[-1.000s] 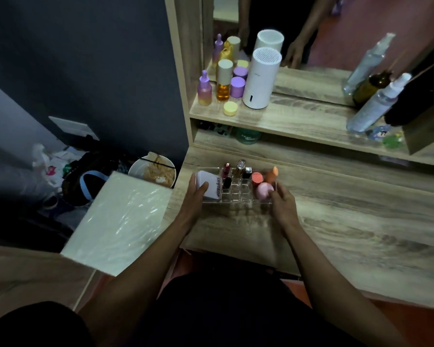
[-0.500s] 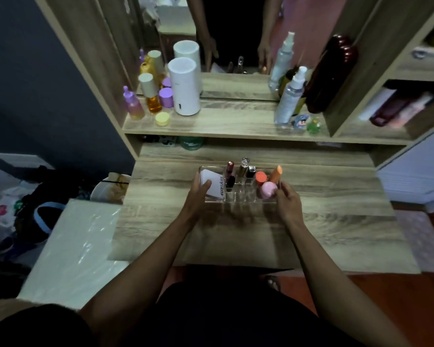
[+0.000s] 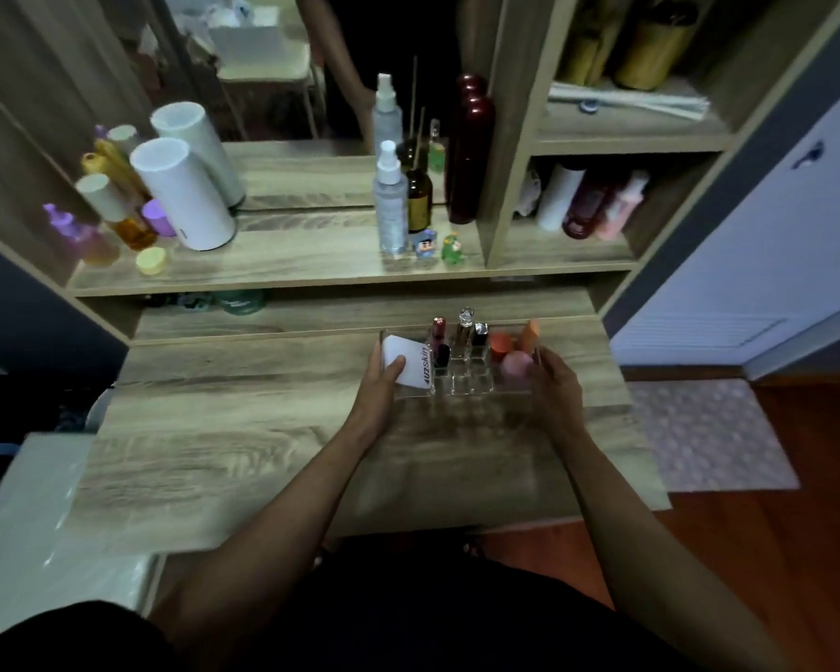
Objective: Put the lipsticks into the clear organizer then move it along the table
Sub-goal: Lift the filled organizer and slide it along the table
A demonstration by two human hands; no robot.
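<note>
**Organizer loaded and gripped at both ends, slid to the right half of the table**

Your clear organizer (image 3: 461,368) sits on the wooden table (image 3: 224,429), clamped between your two hands. Over the last second it has travelled from near the table's left edge toward the right side, and the camera has swung with it. That puts you in the second half of the task: the move along the table is under way or close to finished.

Inside your grip, the lipsticks (image 3: 459,332) stand upright in the middle cells, with no loose ones showing on the tabletop, so loading looks done. Against your left palm sits a white "4U2skin" compact (image 3: 408,363). Toward your right palm sit a pink sponge (image 3: 516,365) and two orange ones behind it.

Your left hand (image 3: 379,385) wraps the left end wall, thumb pressed over the compact. Your right hand (image 3: 556,385) cups the right end wall, fingers closed on it. The picture is dim and slightly blurred, so whether the base is lifted or dragging on the wood can't be told.

Outward from the grip: the shelf beyond your fingertips holds a spray bottle (image 3: 390,206), a dark red bottle (image 3: 469,152) and a white cylinder (image 3: 185,196), all well apart from the organizer. The right table edge is near your right wrist; judge your stop before it.
</note>
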